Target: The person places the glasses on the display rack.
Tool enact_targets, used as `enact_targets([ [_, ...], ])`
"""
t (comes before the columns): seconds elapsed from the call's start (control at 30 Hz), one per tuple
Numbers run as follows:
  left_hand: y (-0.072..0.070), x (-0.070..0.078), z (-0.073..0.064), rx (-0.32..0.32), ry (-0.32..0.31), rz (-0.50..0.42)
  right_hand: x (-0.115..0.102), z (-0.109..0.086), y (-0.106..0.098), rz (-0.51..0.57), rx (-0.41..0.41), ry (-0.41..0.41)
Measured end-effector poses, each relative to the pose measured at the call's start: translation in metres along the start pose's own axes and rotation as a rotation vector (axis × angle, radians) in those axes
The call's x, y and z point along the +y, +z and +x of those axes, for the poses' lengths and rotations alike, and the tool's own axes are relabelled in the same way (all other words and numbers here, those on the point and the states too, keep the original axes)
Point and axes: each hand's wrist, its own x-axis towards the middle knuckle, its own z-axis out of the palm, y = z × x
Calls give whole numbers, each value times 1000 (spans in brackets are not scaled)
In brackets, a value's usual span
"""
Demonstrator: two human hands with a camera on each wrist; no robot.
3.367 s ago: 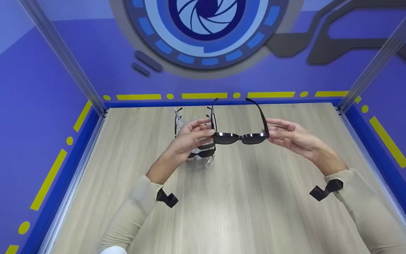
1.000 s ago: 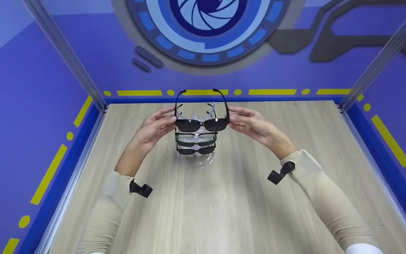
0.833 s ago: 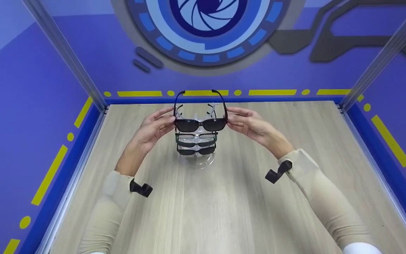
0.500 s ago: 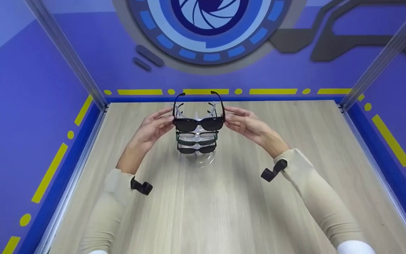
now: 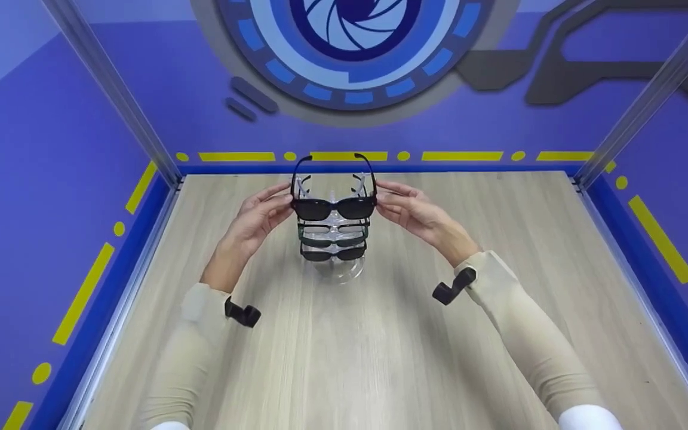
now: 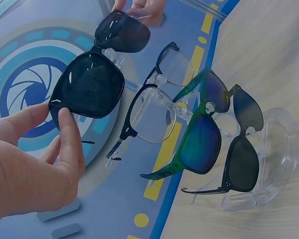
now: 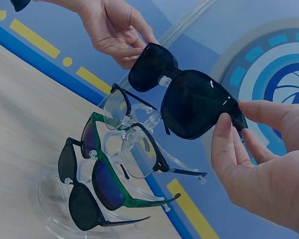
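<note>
Black sunglasses (image 5: 333, 208) are held between both hands at the top of a clear plastic display stand (image 5: 344, 276), temples pointing to the back wall. My left hand (image 5: 255, 222) pinches the left hinge corner between thumb and fingers; my right hand (image 5: 417, 216) pinches the right one. In the left wrist view the bridge of these sunglasses (image 6: 89, 85) overlaps the stand's top nose peg. Below them on the stand sit clear-lens eyeglasses (image 6: 150, 113), then green-framed sunglasses (image 6: 202, 144), and lowest another pair of dark sunglasses (image 6: 243, 163).
The stand is on a light wood-grain table (image 5: 380, 352), towards its back. Blue panels with yellow dashes enclose the left, right and back sides, and metal posts (image 5: 126, 101) rise at the back corners.
Earlier the sunglasses were right of the stand; both hands have carried them left to its top. Over the last second they shifted slightly further left, with the right hand moving left along with them.
</note>
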Motion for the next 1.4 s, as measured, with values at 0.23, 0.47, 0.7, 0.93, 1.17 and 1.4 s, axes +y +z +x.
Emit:
enact_targets([
  [0.23, -2, 0, 2, 5, 6, 20, 5, 4, -2, -8, 7, 13],
  [0.47, -4, 1, 2, 7, 21, 32, 7, 7, -2, -31, 5, 10],
  [0.7, -5, 0, 2, 2, 33, 16, 6, 6, -1, -60, 9, 15],
  [0.93, -6, -1, -1, 0, 26, 2, 5, 6, -1, -68, 4, 17],
  [1.17, -7, -2, -2, 0, 24, -2, 5, 7, -2, -76, -6, 14],
  [1.4, -7, -3, 0, -20, 35, 4, 5, 7, -3, -89, 9, 13],
])
